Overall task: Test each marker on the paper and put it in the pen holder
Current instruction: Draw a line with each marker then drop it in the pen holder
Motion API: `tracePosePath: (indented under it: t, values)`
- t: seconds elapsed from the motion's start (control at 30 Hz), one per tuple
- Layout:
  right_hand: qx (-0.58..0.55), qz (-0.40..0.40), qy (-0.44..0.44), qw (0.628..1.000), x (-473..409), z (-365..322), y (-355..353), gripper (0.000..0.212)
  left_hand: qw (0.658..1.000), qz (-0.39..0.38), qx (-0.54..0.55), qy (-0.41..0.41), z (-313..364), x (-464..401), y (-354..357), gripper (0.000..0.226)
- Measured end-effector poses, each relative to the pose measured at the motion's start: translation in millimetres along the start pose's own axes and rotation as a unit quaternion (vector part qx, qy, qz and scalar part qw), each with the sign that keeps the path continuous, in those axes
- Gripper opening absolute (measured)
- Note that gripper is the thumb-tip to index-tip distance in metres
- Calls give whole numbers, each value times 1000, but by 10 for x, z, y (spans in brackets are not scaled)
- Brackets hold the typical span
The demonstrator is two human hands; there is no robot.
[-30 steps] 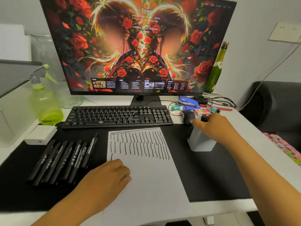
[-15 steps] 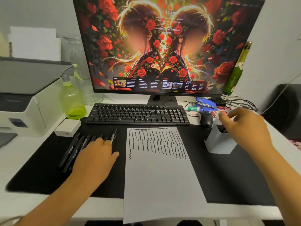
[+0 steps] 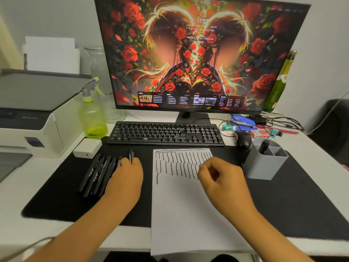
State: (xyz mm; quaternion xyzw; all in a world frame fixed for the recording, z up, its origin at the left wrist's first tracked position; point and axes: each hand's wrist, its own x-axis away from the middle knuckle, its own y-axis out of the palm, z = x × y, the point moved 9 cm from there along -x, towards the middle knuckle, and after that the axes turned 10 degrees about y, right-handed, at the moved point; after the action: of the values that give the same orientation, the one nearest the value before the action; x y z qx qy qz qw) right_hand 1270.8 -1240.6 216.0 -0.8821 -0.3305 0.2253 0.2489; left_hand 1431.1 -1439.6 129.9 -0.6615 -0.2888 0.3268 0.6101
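Having withdrawn from the pen holder [image 3: 264, 163], your right hand [image 3: 224, 178] is hovering empty and loosely curled over the paper [image 3: 188, 205], while your left hand [image 3: 125, 176] is gripping the next marker [image 3: 131, 155] beside several untested markers [image 3: 98, 174].

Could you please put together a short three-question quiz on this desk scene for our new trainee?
1. True or false: the grey plastic pen holder already holds a black marker.
2. Which hand is on the row of black markers lying on the black desk mat? A) left hand B) right hand C) neither
3. Fill in: the right hand hovers empty above the white sheet of ____ marked with wavy test lines.

Key
1. True.
2. A: the left hand rests there, fingers at one marker.
3. paper.
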Motion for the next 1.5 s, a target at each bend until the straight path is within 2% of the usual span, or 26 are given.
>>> tracePosePath:
  t: [0.03, 0.1, 0.23, 0.3, 0.37, 0.43, 0.6, 0.7, 0.73, 0.8, 0.9, 1.03, 1.13, 1.23, 1.37, 1.43, 1.5]
  values:
    - [-5, -11, 0, 1000, 13, 3, 74, 20, 1000, -7, 0, -10, -8, -17, -14, 54]
    - [-13, -36, 9, 999, 28, 17, 225, 24, 999, -9, 29, -27, -24, -56, -90, 46]
    - [-47, -129, 82, 987, 27, 129, 579, 22, 986, 28, 154, -48, -196, -81, -271, 29]
    - [-78, -178, 141, 971, 48, 209, 772, 27, 966, 64, 249, -36, -273, -11, -298, 21]
    - [-118, -212, 215, 946, 78, 275, 951, 28, 938, 59, 339, -43, -324, 57, -238, 16]
    - [-136, -243, 268, 922, 94, 265, 1120, 28, 924, 46, 376, -49, -331, 80, -149, 15]
    - [-115, -260, 313, 906, -29, 181, 1382, 29, 917, 50, 395, -30, -299, 116, -3, 16]
    - [-102, -254, 317, 908, -104, 152, 1453, 32, 938, 86, 335, 22, -182, 143, -87, 9]
    - [-98, -253, 315, 909, -121, 141, 1469, 34, 944, 94, 313, 36, -125, 151, -112, 16]
    - [-90, -258, 313, 910, -141, 124, 1487, 36, 957, 84, 273, 54, -10, 133, -118, 27]
    - [-60, -264, 305, 913, -150, 103, 1488, 40, 973, 51, 210, 77, 123, 66, -91, 32]
    - [-26, -273, 291, 917, -158, 92, 1486, 43, 973, 9, 206, 99, 248, 0, -44, 38]
    - [-28, -266, 283, 921, -164, 108, 1458, 41, 969, 15, 226, 100, 244, -20, -91, 34]
    - [-71, -251, 295, 919, -205, 138, 1425, 42, 949, 61, 277, 140, 257, 35, -224, 22]
    - [-214, -260, 331, 881, -181, 158, 1430, 42, 901, 58, 371, 218, 313, 190, -360, 14]
    - [-265, -269, 319, 869, -191, 127, 1394, 39, 900, 39, 366, 234, 315, 249, -373, 10]
    - [-303, -272, 299, 863, -165, 99, 1364, 34, 906, 17, 336, 255, 380, 318, -362, 17]
